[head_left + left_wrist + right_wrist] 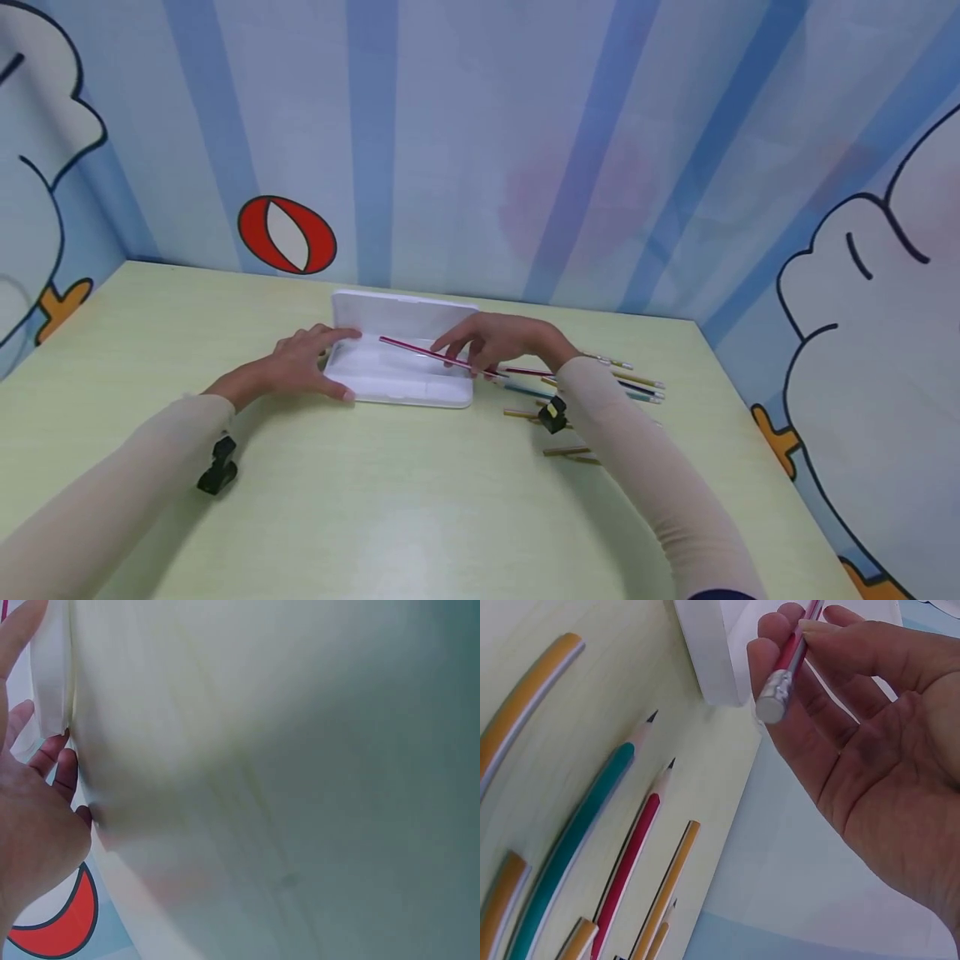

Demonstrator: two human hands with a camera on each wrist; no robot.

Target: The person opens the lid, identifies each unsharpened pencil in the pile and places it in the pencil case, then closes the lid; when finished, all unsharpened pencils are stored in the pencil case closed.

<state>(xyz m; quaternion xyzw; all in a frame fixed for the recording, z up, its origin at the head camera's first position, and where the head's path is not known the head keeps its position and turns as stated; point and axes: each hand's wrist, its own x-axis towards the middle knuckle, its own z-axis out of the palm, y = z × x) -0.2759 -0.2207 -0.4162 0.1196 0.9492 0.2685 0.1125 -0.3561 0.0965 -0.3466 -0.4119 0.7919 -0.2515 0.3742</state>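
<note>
A white pencil case (408, 393) lies on the table with its lid (397, 310) raised at the back. My left hand (303, 367) is at the case's left end, thumb by the front corner and index finger by the back, both spread fairly straight; the left wrist view shows only part of this hand. Over the case's right half, my right hand (491, 337) pinches a red pencil (420, 348) near its silver eraser end. The pencil slants above the tray, its far end pointing left. In the right wrist view, thumb and fingers close round its shaft.
Right of the case, loose pencils lie on the table, among them a teal pencil (577, 825), another red pencil (634, 859) and several yellow ones, partly behind my right sleeve (637, 467). A striped blue cloth (465, 150) hangs behind the table's back edge.
</note>
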